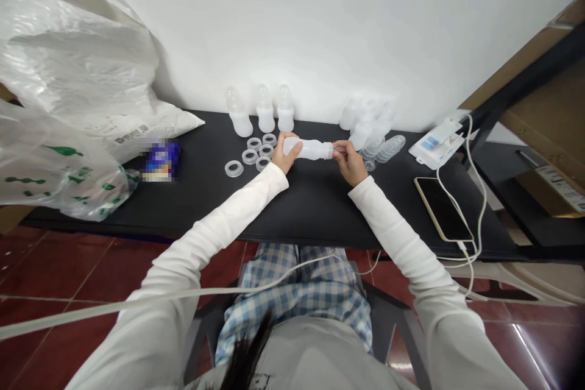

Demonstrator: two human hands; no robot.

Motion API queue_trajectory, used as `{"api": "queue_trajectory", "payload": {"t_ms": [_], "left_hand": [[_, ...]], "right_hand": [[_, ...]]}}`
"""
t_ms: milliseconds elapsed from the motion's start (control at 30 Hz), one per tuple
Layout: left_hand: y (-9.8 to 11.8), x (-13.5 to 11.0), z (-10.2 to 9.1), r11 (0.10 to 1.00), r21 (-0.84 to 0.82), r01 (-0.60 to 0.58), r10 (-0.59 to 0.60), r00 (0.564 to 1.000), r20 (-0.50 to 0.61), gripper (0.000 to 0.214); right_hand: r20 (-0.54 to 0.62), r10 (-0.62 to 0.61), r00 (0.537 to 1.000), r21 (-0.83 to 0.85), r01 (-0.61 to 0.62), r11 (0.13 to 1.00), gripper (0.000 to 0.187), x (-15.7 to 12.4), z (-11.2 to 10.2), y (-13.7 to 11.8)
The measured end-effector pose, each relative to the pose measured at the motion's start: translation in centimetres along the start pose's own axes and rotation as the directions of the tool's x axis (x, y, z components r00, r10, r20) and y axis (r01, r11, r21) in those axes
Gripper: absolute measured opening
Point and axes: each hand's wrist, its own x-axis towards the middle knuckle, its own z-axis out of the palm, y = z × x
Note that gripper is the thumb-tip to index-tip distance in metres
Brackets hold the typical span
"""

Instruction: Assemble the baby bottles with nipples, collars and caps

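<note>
A milky white baby bottle (pixel 308 148) lies sideways above the black table, its neck pointing right. My left hand (pixel 286 151) wraps round the base end of it. At the neck, the fingers of my right hand (pixel 348 161) are pinched together on a small part, mostly hidden, that I cannot make out. Left of the hands lie several white screw rings (pixel 234 169). Behind them stand three bottles with clear domed caps (pixel 265 108). Near my right hand are stacked clear caps (pixel 392 147), with several uncapped white bottles (pixel 361 133) behind.
Large plastic bags (pixel 73 73) fill the table's left end, next to a blurred blue packet (pixel 162 160). On the right lie a phone (pixel 443 209) with a white cable (pixel 482 195) and a white box (pixel 437 143). A cable crosses over my lap. The wall closes off the back.
</note>
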Motion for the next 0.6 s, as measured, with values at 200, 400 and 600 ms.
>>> {"api": "queue_trajectory", "payload": {"t_ms": [200,400,600], "left_hand": [[0.16,0.2,-0.02,0.995,-0.03,0.099,-0.099,0.995,-0.013,0.065],[0.21,0.39,-0.18,0.973,0.042,0.226,-0.225,0.974,-0.037,0.057],[0.26,0.25,-0.15,0.978,0.064,0.196,-0.196,0.981,-0.013,0.06]], "right_hand": [[0.003,-0.109,0.994,0.061,0.108,0.992,0.033,-0.1,0.25,0.04],[0.062,-0.229,0.972,-0.04,0.231,0.972,0.02,0.06,-0.09,0.03],[0.052,-0.272,0.961,-0.108,0.276,0.955,0.029,0.01,-0.49,-0.42]]}}
